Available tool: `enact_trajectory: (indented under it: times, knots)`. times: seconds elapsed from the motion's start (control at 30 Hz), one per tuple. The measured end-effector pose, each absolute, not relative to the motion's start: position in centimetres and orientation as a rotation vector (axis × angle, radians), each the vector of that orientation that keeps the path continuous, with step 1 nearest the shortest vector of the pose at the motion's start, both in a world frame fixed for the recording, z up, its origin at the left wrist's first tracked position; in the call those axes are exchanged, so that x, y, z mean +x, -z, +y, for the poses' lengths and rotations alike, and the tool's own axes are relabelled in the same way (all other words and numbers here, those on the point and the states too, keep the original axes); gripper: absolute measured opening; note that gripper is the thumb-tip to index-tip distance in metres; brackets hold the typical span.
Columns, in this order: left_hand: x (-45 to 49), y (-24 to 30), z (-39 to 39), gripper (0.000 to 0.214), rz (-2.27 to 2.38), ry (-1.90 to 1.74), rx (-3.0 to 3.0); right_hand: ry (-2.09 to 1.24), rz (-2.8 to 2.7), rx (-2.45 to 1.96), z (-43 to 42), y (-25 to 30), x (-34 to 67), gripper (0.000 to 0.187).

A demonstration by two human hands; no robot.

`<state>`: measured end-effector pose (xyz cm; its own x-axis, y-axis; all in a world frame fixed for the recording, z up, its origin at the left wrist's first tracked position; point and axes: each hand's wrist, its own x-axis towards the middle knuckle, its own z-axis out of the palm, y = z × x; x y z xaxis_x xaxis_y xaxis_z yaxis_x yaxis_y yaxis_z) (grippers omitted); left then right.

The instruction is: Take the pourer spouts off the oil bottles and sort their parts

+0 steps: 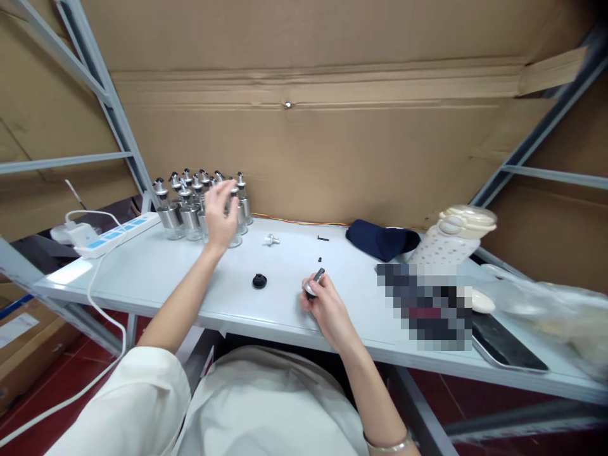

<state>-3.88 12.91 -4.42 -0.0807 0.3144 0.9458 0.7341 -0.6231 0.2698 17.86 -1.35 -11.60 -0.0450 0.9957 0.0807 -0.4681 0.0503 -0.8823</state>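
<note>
Several small glass bottles with steel pourer tops (183, 209) stand in a cluster at the back left of the pale table (142, 272). My left hand (220, 215) reaches among them, fingers curled round one bottle. My right hand (325, 307) rests near the front edge, pinching a small silver and black pourer cap (313, 284). A black round cap (259, 281) lies between the hands. A small white stopper (271, 240) lies further back, with two tiny black bits (323, 239) beyond it.
A white power strip (114, 235) with its cord lies at the far left. A dark blue cap (380, 240), a cream dotted bottle (451, 237), a tablet (508, 345) and a clear plastic bag (555, 310) sit at the right. Cardboard lines the shelf frame behind.
</note>
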Motion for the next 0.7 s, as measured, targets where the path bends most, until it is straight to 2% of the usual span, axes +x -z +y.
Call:
enact_trajectory:
  times: [0.13,0.2,0.4,0.7]
  knots:
    - [-7.3,5.8,16.3,0.051,-1.463,1.835,-1.783,-1.258,-1.074,-0.848,-1.0,12.4,18.0,0.031]
    - [-7.7,6.7,17.2,0.054,-1.577,1.787,-1.864,-1.235,-1.117,-0.863,-0.9,12.7,18.1,0.032]
    - [-6.7,6.7,16.5,0.033,-1.682,1.697,-2.018,-1.230,-1.103,-0.858,-0.9,12.8,18.1,0.031]
    - [-1.5,5.4,11.2,0.027,-1.336,1.695,-2.735,-1.088,-0.919,-0.832,-1.2,12.5,18.2,0.032]
